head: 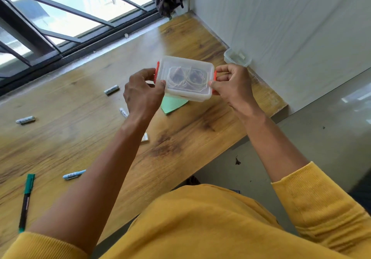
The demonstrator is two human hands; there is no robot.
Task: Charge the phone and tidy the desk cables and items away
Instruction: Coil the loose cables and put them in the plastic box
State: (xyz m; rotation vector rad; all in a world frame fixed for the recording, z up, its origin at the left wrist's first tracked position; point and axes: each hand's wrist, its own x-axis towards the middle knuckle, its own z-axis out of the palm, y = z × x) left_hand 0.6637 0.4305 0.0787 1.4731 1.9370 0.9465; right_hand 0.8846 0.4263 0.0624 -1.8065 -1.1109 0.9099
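A clear plastic box (186, 76) with orange side clips is held just above the wooden desk (84, 118), its lid on and coiled cables showing through it. My left hand (142, 92) grips the box's left end, fingers on the left orange clip. My right hand (232, 86) pinches the right end at the other clip. Several white batteries lie loose on the desk, such as one battery (111, 90) left of my left hand and another battery (25, 120) farther left. No phone is in view.
A green marker (26, 196) lies near the desk's front left edge. A green paper pad (172, 106) sits under the held box. A second small clear container (236, 57) stands against the white wall at the back right. The window runs along the desk's far side.
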